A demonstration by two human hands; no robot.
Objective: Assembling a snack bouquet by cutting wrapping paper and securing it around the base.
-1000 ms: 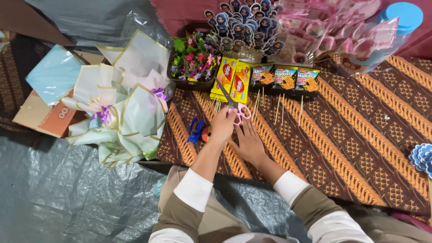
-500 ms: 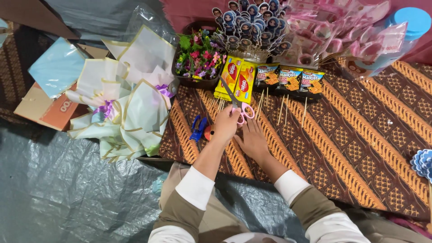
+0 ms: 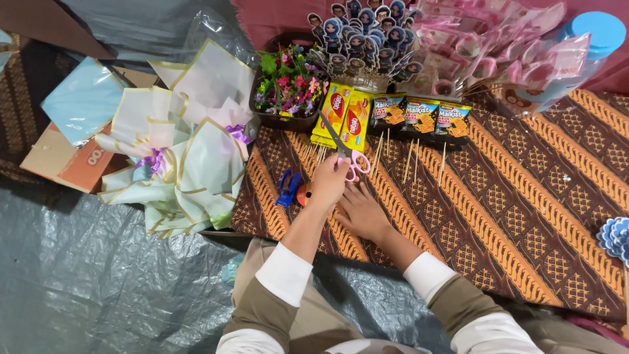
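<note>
A: Where are the pink-handled scissors (image 3: 346, 152)?

B: In the left hand (image 3: 329, 182), near the middle of the view. The fingers are curled through the pink loops, and the blades point toward eleven o'clock, over the yellow snack packets (image 3: 342, 118).

A: And the right hand (image 3: 362, 213)?

B: At five o'clock from the left one, just beside it, lying flat with fingers spread on the brown patterned cloth (image 3: 511, 196). It grips nothing.

A: What lies around them?

B: Thin wooden skewers (image 3: 413, 157) lie scattered at one to two o'clock from the hands. Beyond those, at one o'clock, a row of dark snack packets (image 3: 419, 115). A blue clip-like tool (image 3: 287, 189) lies at nine o'clock from the left hand, next to a small orange object I can't make out.

A: And farther out?

B: A dark tray of small flowers (image 3: 288, 88) at eleven o'clock, and pale wrapped bouquets (image 3: 180, 164) out at nine o'clock, off the cloth's edge.
</note>
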